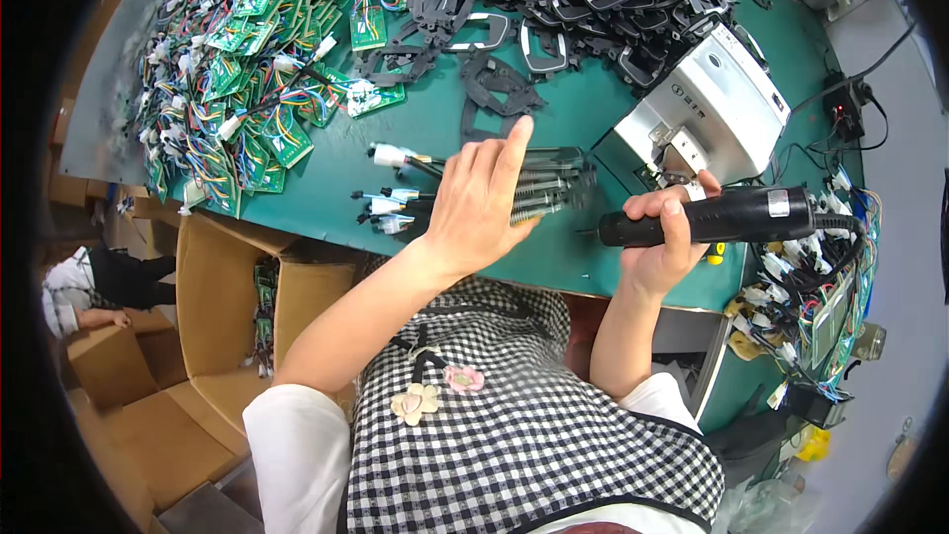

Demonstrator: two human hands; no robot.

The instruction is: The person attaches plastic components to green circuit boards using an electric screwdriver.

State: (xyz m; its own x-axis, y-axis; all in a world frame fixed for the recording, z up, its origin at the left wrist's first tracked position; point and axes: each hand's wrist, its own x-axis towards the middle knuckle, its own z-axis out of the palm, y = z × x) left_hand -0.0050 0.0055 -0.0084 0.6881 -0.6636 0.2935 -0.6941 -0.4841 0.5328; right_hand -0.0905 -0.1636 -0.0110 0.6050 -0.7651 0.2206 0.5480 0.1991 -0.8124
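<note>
My left hand [478,196] is closed over a dark, wired part [554,183] on the green table. Its index finger stretches away from me while the other fingers curl down, partly hidden. The part is smeared and looks ribbed; white connectors [393,155] and cable ends stick out on its left side. In my right hand [667,242] lies a black electric screwdriver [736,218], its thin bit pointing left toward the dark part. Just beyond that hand stands a silver metal box-shaped machine [707,104].
Green circuit boards [287,138] with wires are heaped at the far left. Black plastic frames [593,0] pile up at the back. More wired boards [830,321] lie at the right. An open cardboard box [222,307] stands left below the table; another person [94,287] is beyond it.
</note>
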